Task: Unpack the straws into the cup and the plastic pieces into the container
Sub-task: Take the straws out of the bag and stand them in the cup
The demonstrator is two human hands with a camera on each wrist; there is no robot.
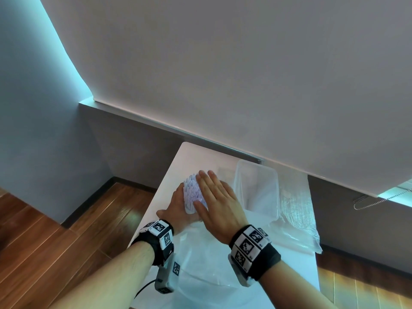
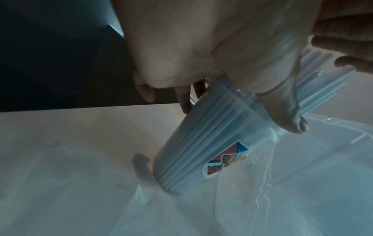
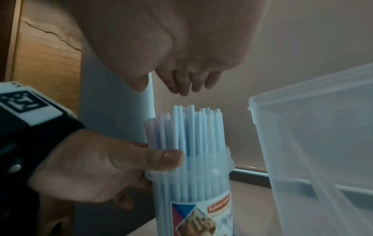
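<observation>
A clear plastic cup (image 3: 191,196) with a colourful label stands slightly tilted on the white table (image 1: 189,157). It is packed with pale blue straws (image 3: 191,127) that stick out above its rim. My left hand (image 1: 180,206) grips the cup near the rim, thumb (image 2: 286,108) across its front. My right hand (image 1: 214,197) lies flat and open just over the straw tops (image 1: 192,188). I cannot tell whether it touches them. A clear, empty-looking container (image 1: 275,175) stands right of the cup.
A crumpled clear bag (image 1: 296,210) with pale ribbed contents lies right of the container, hanging over the table's right edge. Another flat clear bag (image 1: 205,264) covers the near table under my wrists. The table's left edge drops to wooden floor (image 1: 66,230).
</observation>
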